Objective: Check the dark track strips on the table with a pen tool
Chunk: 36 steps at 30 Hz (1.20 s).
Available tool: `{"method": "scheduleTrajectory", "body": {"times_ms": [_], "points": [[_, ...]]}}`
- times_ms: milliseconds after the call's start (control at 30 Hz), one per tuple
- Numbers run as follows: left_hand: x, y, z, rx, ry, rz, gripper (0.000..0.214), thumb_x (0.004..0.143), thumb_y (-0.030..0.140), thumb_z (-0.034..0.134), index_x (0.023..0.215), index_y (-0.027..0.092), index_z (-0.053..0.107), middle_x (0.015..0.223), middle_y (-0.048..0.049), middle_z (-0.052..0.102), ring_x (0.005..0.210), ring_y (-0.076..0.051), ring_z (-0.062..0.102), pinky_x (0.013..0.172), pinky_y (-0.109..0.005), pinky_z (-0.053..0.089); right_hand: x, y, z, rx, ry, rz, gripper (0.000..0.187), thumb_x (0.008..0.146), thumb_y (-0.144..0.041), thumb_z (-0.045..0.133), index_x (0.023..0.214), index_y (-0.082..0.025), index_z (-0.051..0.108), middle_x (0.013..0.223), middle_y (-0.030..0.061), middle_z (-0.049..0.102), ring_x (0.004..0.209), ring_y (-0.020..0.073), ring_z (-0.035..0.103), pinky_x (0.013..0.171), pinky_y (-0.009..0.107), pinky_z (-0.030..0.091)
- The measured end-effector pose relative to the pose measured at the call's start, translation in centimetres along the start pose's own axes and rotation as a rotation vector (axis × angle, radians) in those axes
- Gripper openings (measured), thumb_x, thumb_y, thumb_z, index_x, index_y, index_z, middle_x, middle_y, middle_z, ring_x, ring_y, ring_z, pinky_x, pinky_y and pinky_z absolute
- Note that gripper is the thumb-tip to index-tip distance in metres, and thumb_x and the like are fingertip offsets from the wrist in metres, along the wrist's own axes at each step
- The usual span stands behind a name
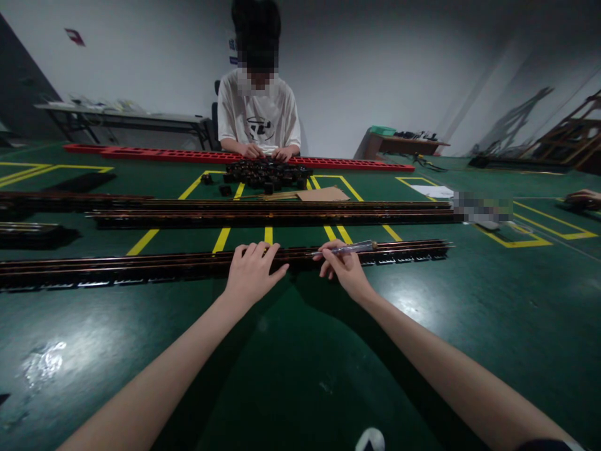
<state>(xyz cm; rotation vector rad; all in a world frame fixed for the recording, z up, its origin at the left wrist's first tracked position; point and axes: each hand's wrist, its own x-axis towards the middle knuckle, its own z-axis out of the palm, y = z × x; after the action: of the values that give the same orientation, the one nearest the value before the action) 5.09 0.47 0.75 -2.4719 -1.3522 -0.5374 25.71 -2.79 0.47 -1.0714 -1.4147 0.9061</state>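
A long dark strip [159,268] with copper-coloured lines along it lies across the green surface in front of me. My left hand [252,270] rests on this strip near its middle, fingers stretched out and thumb apart. Just to the right, my right hand [345,268] pinches a screwdriver [359,247] with a clear, purplish handle. Its thin shaft points left over the strip, and I cannot tell whether the tip touches it. The strip's right end reaches past my right hand.
More long dark strips [282,215] lie beyond, with a shorter one [28,235] at left. Past them are a pile of small black parts [267,173], cardboard [323,193] and a red slotted rail [347,163]. A person [259,113] works opposite. Another person's hand [585,199] shows far right.
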Motion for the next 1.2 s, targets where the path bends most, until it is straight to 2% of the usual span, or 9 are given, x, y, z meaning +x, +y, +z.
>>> {"method": "scheduleTrajectory", "body": {"times_ms": [233,467,833,1200], "points": [[0.00,0.30,-0.18,0.008,0.009,-0.049,0.043,0.088,0.042,0.038,0.113,0.013,0.058,0.106,-0.0149,0.064,0.095,-0.028,0.057,0.086,-0.046,0.039,-0.01,-0.30,0.24,-0.021,-0.029,0.000,0.020,0.083,-0.040,0.055,0.086,-0.020,0.052,0.081,0.0006,0.066,0.050,0.0073,0.057,0.041,0.019,0.039],[-0.02,0.45,0.06,-0.067,0.043,-0.041,0.040,0.088,0.036,0.039,0.115,0.013,0.058,0.111,-0.0151,0.063,0.102,-0.029,0.056,0.094,-0.051,0.034,-0.08,-0.36,0.30,0.013,0.065,0.011,0.020,0.082,-0.040,0.055,0.084,-0.020,0.053,0.076,0.0005,0.067,0.047,0.0073,0.056,0.039,0.019,0.038],[-0.09,0.49,-0.03,-0.060,0.070,-0.040,0.037,0.088,0.028,0.037,0.115,0.015,0.059,0.110,-0.0140,0.064,0.102,-0.028,0.057,0.094,-0.050,0.034,-0.06,-0.33,0.23,0.011,0.172,0.045,0.017,0.080,-0.036,0.055,0.079,-0.020,0.054,0.069,0.0007,0.066,0.044,0.0076,0.055,0.038,0.020,0.038],[-0.14,0.56,-0.30,-0.039,0.034,-0.048,0.039,0.088,0.022,0.034,0.117,0.014,0.058,0.114,-0.0145,0.063,0.105,-0.027,0.056,0.096,-0.050,0.034,-0.15,-0.36,0.16,0.008,0.169,0.022,0.016,0.081,-0.036,0.055,0.081,-0.020,0.055,0.071,0.0003,0.066,0.046,0.0079,0.056,0.040,0.020,0.039]]}}
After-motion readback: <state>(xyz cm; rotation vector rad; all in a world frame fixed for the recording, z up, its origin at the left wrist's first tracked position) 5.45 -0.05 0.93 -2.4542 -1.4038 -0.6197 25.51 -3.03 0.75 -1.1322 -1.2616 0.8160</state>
